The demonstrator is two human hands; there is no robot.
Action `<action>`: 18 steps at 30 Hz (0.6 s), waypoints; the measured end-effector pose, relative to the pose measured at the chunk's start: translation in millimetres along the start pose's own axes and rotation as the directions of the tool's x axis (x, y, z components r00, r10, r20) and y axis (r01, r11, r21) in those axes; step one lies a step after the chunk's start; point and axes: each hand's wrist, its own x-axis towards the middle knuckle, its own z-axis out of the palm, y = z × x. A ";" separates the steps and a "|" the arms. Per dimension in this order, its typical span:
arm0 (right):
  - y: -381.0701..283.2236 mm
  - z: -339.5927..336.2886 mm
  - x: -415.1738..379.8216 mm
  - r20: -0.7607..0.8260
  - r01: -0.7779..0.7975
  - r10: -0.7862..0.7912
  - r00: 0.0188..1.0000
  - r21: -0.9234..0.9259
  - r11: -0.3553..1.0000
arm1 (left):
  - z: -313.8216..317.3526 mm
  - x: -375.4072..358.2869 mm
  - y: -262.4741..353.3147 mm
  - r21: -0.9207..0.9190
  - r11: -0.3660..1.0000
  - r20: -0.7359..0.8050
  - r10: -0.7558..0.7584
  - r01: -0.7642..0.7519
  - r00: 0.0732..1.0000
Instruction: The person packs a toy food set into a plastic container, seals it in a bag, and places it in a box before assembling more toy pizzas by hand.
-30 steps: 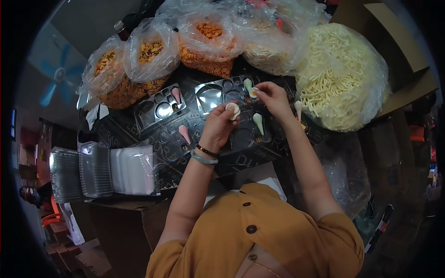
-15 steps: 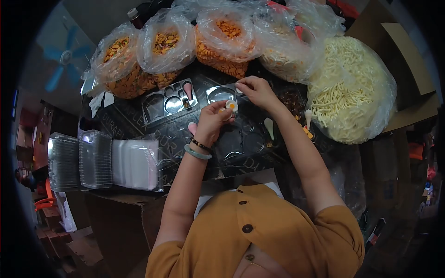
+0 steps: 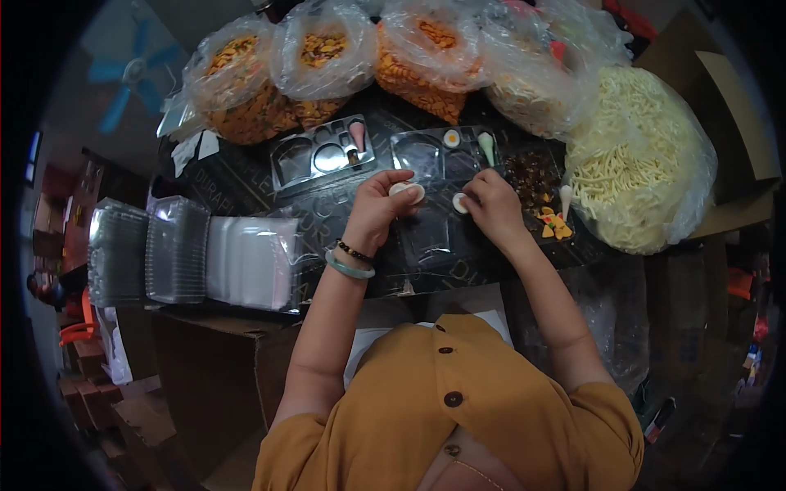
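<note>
Small white round pieces (image 3: 409,192) are pinched in my left hand (image 3: 379,204), over the middle of the dark table. My right hand (image 3: 496,211) grips another white round piece (image 3: 460,203) by its edge, above a clear plastic tray. Just behind my hands, a clear tray (image 3: 417,153) holds a fried-egg-shaped piece (image 3: 451,138) and a pale green spoon-shaped piece (image 3: 487,146). A second clear tray (image 3: 296,164), farther left, holds a pink spoon-shaped piece (image 3: 357,136).
Open bags of orange pieces (image 3: 432,74) line the back. A large bag of pale sticks (image 3: 622,172) stands right, beside a cardboard box (image 3: 737,123). Brown pieces (image 3: 532,176) and orange-yellow pieces (image 3: 554,224) lie right of my hands. Stacked clear trays (image 3: 176,252) stand left.
The fried-egg-shaped piece now lies in the back tray, as does the green spoon-shaped piece. My right hand has come down and toward me, now with a white piece. The camera view has shifted.
</note>
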 end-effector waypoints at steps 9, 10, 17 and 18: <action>-65.5 33.7 53.8 0.386 -0.417 0.170 0.907 0.765 0.491 | -24.5 -24.7 22.1 -0.069 0.996 -0.015 0.057 -0.058 0.998; -68.4 36.4 59.0 0.408 -0.425 0.149 0.901 0.756 0.499 | -29.1 -29.6 25.2 -0.171 0.985 -0.020 0.010 -0.014 1.000; -57.0 86.6 131.9 0.356 -0.310 0.050 0.933 0.727 0.612 | -72.5 -45.3 26.3 -0.263 0.952 -0.133 0.126 -0.158 0.983; -51.0 102.3 146.7 0.263 -0.183 -0.002 0.965 0.674 0.716 | -79.7 -49.3 26.4 -0.191 0.972 -0.158 0.108 -0.138 0.981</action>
